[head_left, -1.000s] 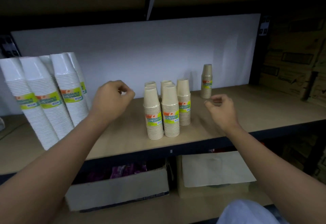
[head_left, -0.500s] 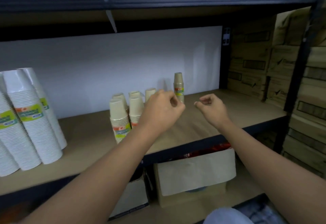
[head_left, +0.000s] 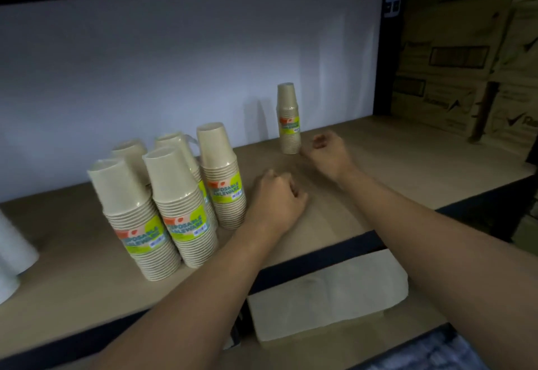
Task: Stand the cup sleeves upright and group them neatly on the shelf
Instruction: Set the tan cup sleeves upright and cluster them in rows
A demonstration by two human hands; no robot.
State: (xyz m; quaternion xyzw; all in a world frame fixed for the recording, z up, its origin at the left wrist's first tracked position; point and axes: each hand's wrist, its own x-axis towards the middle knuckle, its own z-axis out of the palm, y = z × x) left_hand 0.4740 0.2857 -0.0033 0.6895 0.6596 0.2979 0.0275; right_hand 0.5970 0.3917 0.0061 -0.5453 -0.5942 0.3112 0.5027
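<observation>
Several beige cup sleeves [head_left: 186,209] with green labels stand upright in a tight cluster on the wooden shelf [head_left: 407,163]. One more beige cup sleeve [head_left: 288,119] stands alone farther back, near the white back panel. My left hand [head_left: 276,200] hovers just right of the cluster, fingers curled into a loose fist, holding nothing. My right hand [head_left: 329,151] is right next to the lone sleeve's base, fingers curled, empty; whether it touches the sleeve I cannot tell.
White cup stacks [head_left: 11,253] show at the far left edge. Cardboard boxes [head_left: 465,49] fill the right side behind a dark shelf post. A box with a pale cover [head_left: 329,291] sits on the lower shelf.
The view swung left and down, then closer. Both hands moved right from the cluster toward the lone sleeve. No sleeve has moved.
</observation>
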